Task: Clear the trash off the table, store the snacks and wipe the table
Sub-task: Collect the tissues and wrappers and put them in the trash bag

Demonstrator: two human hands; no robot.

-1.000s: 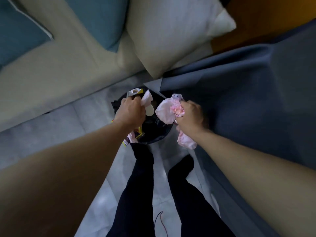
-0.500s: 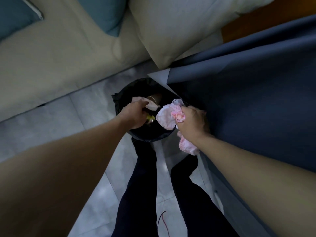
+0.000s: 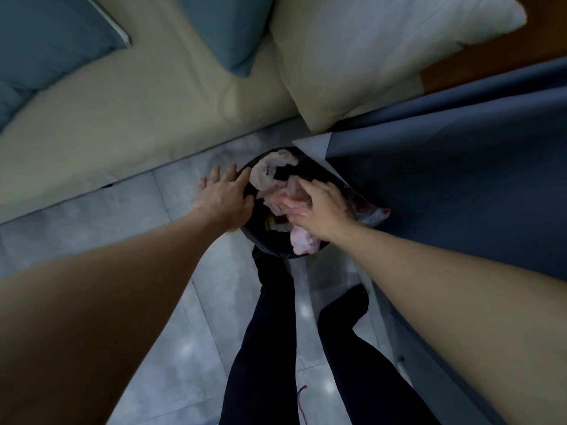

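Note:
A round black trash bin (image 3: 266,244) stands on the grey tile floor in front of my feet. Crumpled pink and white paper trash (image 3: 271,176) lies across its mouth, with more pink paper (image 3: 302,242) at the near rim and a yellow wrapper (image 3: 270,223) deeper inside. My left hand (image 3: 225,197) hovers over the bin's left rim with fingers spread and nothing in it. My right hand (image 3: 322,207) is over the bin with its fingers extended down onto the pink paper.
A beige sofa (image 3: 122,118) with teal cushions (image 3: 46,35) and a cream pillow (image 3: 368,50) runs along the back. A table under a blue-grey cloth (image 3: 460,179) fills the right side, its corner over the bin. A red-spotted wrapper (image 3: 372,210) lies by the bin's right rim.
My left hand let go of its trash into the bin and opened. My right hand moved from the table edge over the bin, and its pink paper now spreads out inside.

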